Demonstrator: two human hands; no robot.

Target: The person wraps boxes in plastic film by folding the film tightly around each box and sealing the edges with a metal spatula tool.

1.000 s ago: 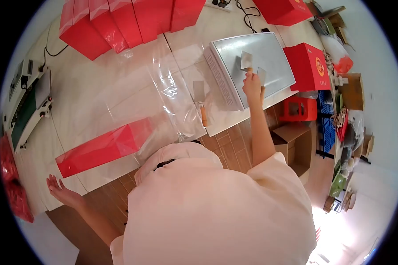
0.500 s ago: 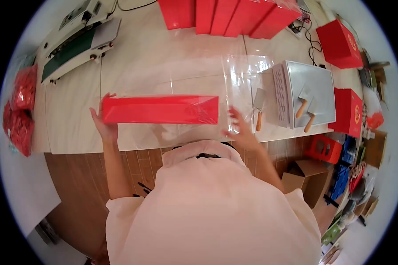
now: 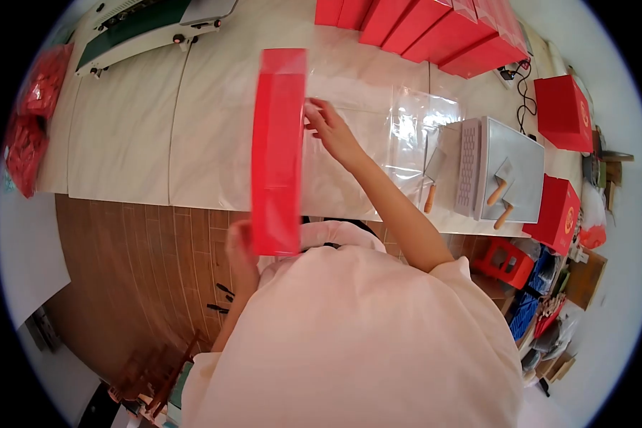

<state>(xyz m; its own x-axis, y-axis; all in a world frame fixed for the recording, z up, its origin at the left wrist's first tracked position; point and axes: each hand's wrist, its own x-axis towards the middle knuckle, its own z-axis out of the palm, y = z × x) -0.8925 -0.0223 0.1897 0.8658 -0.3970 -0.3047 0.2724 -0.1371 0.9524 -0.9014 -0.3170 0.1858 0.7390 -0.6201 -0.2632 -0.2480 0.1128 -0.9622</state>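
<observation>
A long red box (image 3: 276, 153) in clear film runs front to back, its near end over the table's front edge. My left hand (image 3: 241, 248), blurred by motion, holds it by the near left end; some fingers are hidden by the box. At the right side of the box, toward its far end, my right hand (image 3: 333, 133) has its fingers apart, the tips at or just touching the side. Clear plastic film (image 3: 378, 153) lies flat on the table under and beside my right hand.
Two wooden-handled scrapers (image 3: 504, 182) rest on a silver metal case (image 3: 515, 153); another scraper (image 3: 432, 175) lies left of it. Several red boxes (image 3: 421, 32) stand at the back. A white machine (image 3: 150, 36) occupies the far left, near bagged red items (image 3: 39, 93).
The box has turned from crosswise to front-to-back. My left hand has carried its end toward my body, and my right hand has moved up and left to the box's side.
</observation>
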